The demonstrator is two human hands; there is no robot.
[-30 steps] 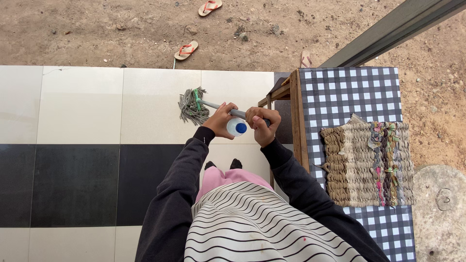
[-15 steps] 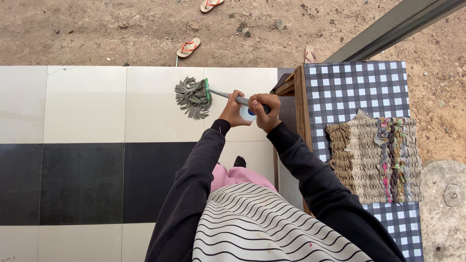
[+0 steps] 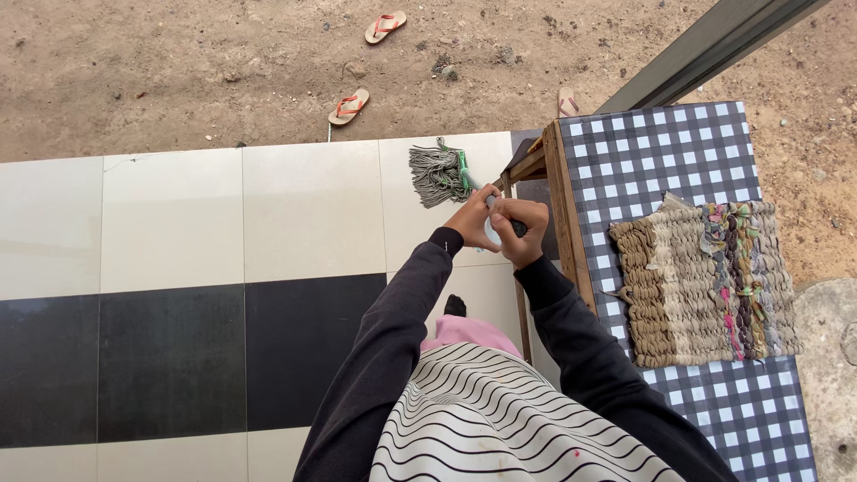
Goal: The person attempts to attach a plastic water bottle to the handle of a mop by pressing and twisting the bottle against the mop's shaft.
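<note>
The grey-handled string mop with a green clamp (image 3: 444,173) lay with its grey strands spread on the pale floor tile (image 3: 308,210) just ahead of my hands, its head pointing away from me and to my left. My right hand (image 3: 520,228) was closed around the grey handle, fingers curled over it. My left hand (image 3: 471,223) sat just beside the right one, touching it, fingers bent around something pale that showed only as a sliver beneath them (I could not tell what it was). Both of my dark sleeves ran back from the hands to my black-and-white striped top.

Immediately to the right of my right hand stood the wooden table covered with a black-and-white checked cloth (image 3: 656,152), its edge nearly against my wrist. Farther right on that cloth lay a woven braided mat in tan with a multicoloured band (image 3: 701,284).

Left of my arms, a band of black floor tiles (image 3: 170,361) crossed the pale ones. Beyond the mop head the tiling ended at bare sandy ground (image 3: 178,80), where two tan flip-flops with red straps (image 3: 349,106) lay well apart from each other.
</note>
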